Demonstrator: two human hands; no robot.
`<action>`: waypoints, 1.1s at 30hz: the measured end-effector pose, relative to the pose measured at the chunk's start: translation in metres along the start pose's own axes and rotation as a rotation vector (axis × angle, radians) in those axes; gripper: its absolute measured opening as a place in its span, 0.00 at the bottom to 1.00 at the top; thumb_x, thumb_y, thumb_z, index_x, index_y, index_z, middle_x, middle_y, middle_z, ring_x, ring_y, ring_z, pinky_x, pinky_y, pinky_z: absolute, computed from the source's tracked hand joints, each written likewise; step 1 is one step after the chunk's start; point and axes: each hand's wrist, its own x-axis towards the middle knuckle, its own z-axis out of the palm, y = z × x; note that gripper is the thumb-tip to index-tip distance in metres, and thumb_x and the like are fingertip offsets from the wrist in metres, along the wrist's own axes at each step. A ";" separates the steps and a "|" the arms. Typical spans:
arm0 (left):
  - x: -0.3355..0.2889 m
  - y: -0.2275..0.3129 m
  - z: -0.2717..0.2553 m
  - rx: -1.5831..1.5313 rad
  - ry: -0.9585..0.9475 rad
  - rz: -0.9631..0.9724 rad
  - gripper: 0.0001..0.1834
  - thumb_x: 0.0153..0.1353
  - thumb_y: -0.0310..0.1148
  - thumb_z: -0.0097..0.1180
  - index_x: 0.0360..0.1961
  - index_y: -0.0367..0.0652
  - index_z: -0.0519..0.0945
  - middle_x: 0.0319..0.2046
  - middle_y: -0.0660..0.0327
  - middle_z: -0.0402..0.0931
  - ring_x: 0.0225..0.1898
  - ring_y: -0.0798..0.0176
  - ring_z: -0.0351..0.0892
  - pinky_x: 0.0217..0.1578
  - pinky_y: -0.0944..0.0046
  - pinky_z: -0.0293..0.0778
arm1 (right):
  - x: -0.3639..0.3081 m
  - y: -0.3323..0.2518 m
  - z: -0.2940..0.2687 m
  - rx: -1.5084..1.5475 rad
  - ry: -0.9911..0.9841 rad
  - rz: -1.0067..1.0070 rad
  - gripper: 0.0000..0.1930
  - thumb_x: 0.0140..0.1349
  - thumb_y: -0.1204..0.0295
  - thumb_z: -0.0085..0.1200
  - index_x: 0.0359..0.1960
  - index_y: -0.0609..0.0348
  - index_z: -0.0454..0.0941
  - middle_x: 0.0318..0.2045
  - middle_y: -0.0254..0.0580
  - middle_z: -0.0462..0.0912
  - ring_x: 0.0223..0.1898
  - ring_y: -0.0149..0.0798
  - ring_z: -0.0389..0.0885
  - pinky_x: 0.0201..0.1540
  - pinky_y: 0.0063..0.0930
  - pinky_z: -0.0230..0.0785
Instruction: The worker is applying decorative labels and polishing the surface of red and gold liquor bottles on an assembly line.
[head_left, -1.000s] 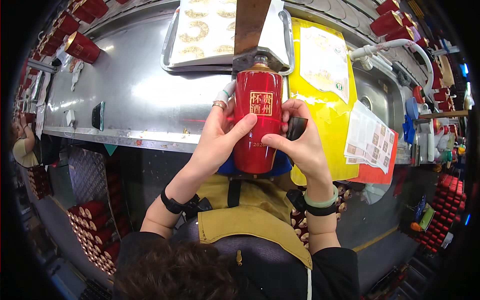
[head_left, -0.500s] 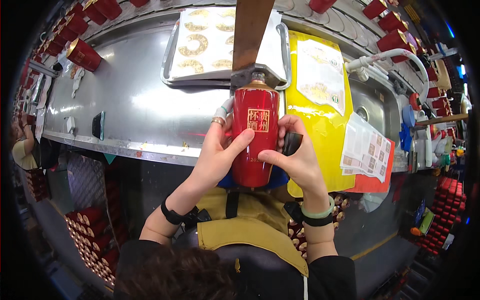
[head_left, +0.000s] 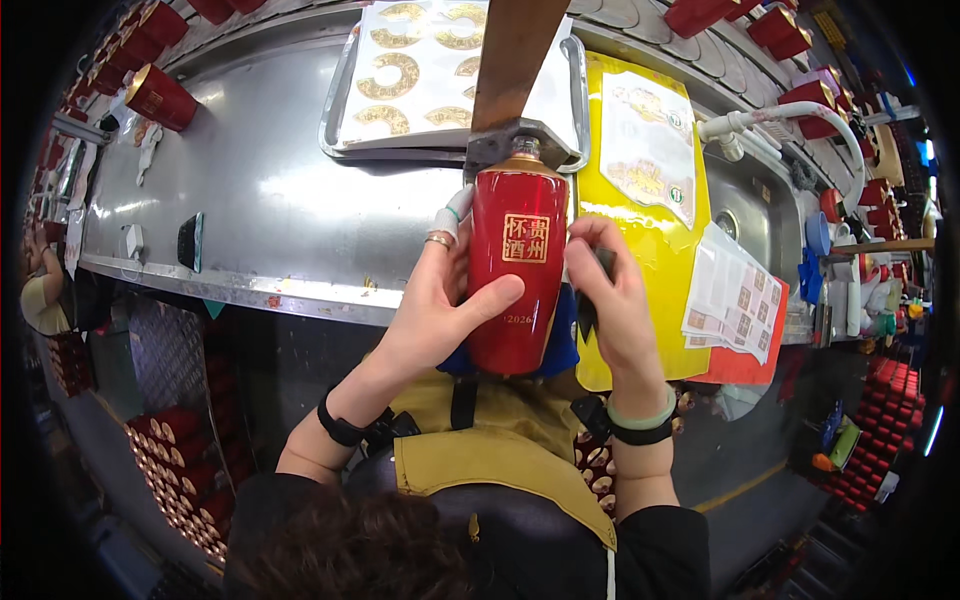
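Note:
A glossy red liquor bottle (head_left: 518,300) with a gold shoulder and gold square print lies in front of me, its glass neck at a metal fitting beneath a brown upright bar (head_left: 515,60). My left hand (head_left: 450,280) grips its left side, thumb across the front; one finger wears a white wrap and another a ring. Just off the bottle's right side, my right hand (head_left: 615,285) is closed on a flat black piece (head_left: 588,318), perhaps a scraper; its far end is hidden by the fingers. Blue material (head_left: 562,345) shows under the bottle.
Beyond the bottle stands a metal tray (head_left: 335,110) with sheets of gold curved labels (head_left: 388,76). A yellow mat (head_left: 640,255) with a label sheet lies right, beside printed sheets (head_left: 730,290) and a sink (head_left: 755,205). Red cups (head_left: 160,97) line the far side. A black piece (head_left: 190,242) rests left.
My right hand has let go of the bottle and moved slightly right, turning the black piece downward. My left hand keeps its hold. The view has shifted slightly.

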 end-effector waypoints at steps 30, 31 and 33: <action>-0.001 -0.005 -0.007 0.046 -0.086 0.002 0.61 0.59 0.25 0.72 0.79 0.37 0.36 0.76 0.48 0.49 0.75 0.56 0.58 0.73 0.53 0.61 | 0.020 -0.036 0.016 -0.124 0.034 -0.207 0.13 0.69 0.80 0.58 0.54 0.70 0.79 0.46 0.41 0.86 0.46 0.26 0.83 0.51 0.21 0.76; -0.001 -0.004 -0.007 0.045 -0.084 0.000 0.61 0.59 0.25 0.72 0.79 0.37 0.36 0.76 0.48 0.49 0.75 0.56 0.58 0.73 0.53 0.61 | 0.020 -0.036 0.016 -0.125 0.035 -0.208 0.13 0.69 0.80 0.58 0.54 0.70 0.79 0.46 0.41 0.86 0.46 0.26 0.83 0.51 0.21 0.76; -0.001 -0.003 -0.007 0.042 -0.083 0.000 0.61 0.59 0.25 0.72 0.79 0.36 0.36 0.76 0.48 0.49 0.75 0.56 0.58 0.73 0.53 0.61 | 0.020 -0.037 0.016 -0.113 0.025 -0.187 0.14 0.69 0.80 0.59 0.54 0.70 0.79 0.46 0.41 0.86 0.46 0.26 0.83 0.51 0.21 0.76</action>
